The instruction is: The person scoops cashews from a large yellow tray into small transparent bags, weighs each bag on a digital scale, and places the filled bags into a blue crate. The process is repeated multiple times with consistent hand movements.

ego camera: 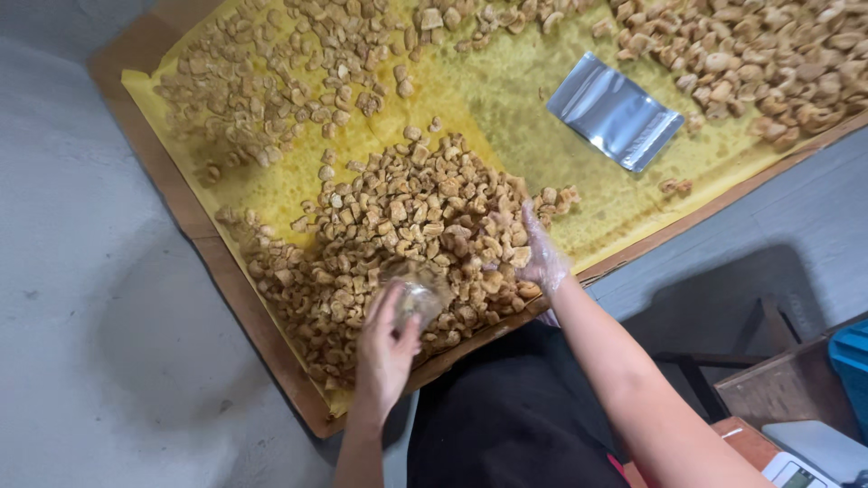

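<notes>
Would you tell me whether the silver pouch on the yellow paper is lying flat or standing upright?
Lying flat. The silver pouch rests on its broad face on the yellow paper, looks thin and apparently unfilled, apart from the fried pieces.

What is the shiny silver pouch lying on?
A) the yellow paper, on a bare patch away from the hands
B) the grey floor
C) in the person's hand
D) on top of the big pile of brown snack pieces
A: the flat shiny silver foil pouch lies on a bare patch of the greasy yellow paper sheet, between heaps of brown fried snack pieces, with neither hand touching it.
</notes>
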